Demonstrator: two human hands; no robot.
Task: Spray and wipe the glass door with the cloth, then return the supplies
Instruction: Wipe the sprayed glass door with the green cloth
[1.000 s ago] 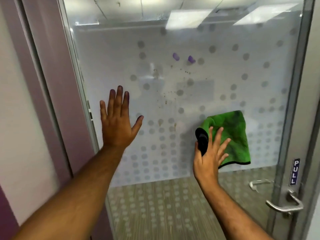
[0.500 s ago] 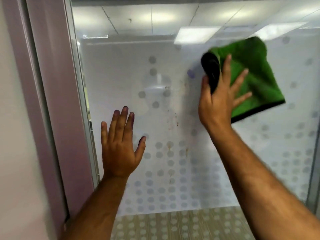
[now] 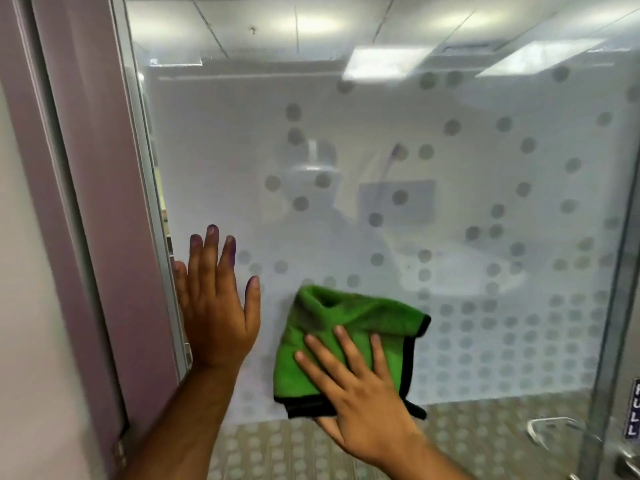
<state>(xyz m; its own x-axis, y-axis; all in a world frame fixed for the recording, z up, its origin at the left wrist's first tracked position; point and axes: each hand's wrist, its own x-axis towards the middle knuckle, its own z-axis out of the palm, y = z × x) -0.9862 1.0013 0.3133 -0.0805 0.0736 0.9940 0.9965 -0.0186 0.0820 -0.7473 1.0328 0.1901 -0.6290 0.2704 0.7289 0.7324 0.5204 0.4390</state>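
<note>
The frosted glass door (image 3: 467, 202) with a grey dot pattern fills most of the head view. My right hand (image 3: 360, 403) lies flat with fingers spread, pressing a green cloth (image 3: 349, 327) with black trim against the lower middle of the glass. My left hand (image 3: 214, 306) rests open and flat on the glass near the door's left edge, just left of the cloth. A faint purple smear (image 3: 398, 154) shows on the glass above. No spray bottle is in view.
A mauve door frame (image 3: 86, 202) runs down the left side. At the lower right are the metal door handle (image 3: 623, 459) and a PULL label (image 3: 634, 414). Carpeted floor shows through the clear lower glass.
My right hand swept the cloth from the lower right up to the top of the glass, then down to the lower middle. The brown specks and purple blobs are mostly gone. My left hand stayed flat.
</note>
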